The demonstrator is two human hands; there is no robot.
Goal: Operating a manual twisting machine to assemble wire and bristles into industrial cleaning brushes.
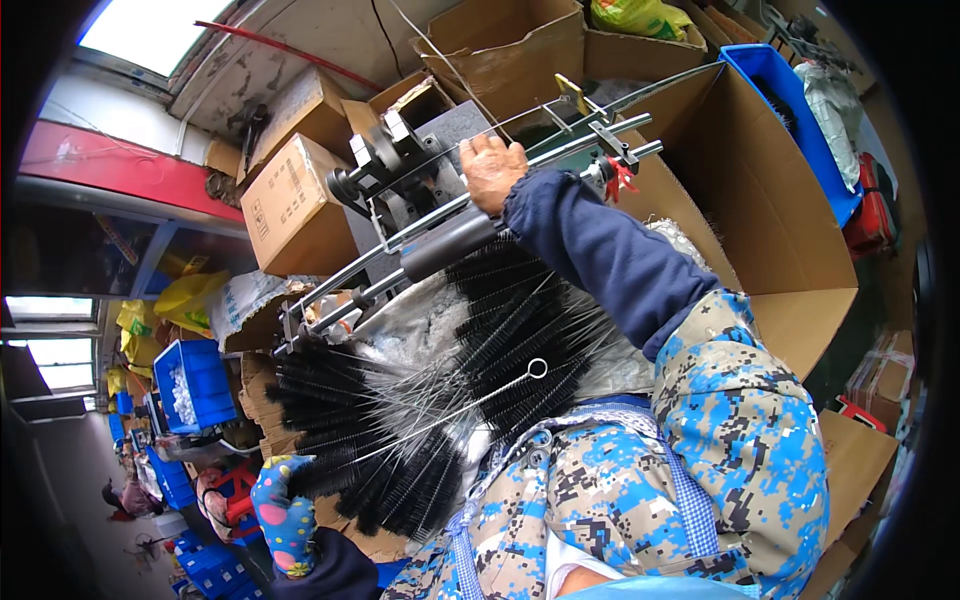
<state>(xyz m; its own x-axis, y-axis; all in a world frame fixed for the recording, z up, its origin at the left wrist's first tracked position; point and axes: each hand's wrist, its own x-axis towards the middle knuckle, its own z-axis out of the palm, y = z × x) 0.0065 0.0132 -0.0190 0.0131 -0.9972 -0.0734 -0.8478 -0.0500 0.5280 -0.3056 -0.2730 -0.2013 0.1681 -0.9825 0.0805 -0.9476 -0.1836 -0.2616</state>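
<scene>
**Looped brush (478, 401) lies at 2 o'clock from the left hand (283, 512)**

The left hand, in a spotted glove, seems closed on the bristled end of the brush, though black bristles partly hide the contact. From there the long axis runs from 8 toward 2 o'clock, crossing above the other black brushes (325, 400) on the lap, and ends in a wire ring (528, 375).

That ring sits between 5 and 6 o'clock from the bare right hand (490, 172). In the picture the right hand is nearer to the ring, well apart from it, while the left hand is at the opposite end.

The right hand is up on the metal machine (435, 245), fingers over a thin rod (420, 165); I cannot tell whether they grip it. The rod also runs from 8 to 2 o'clock, roughly in line with the brush's axis.
</scene>
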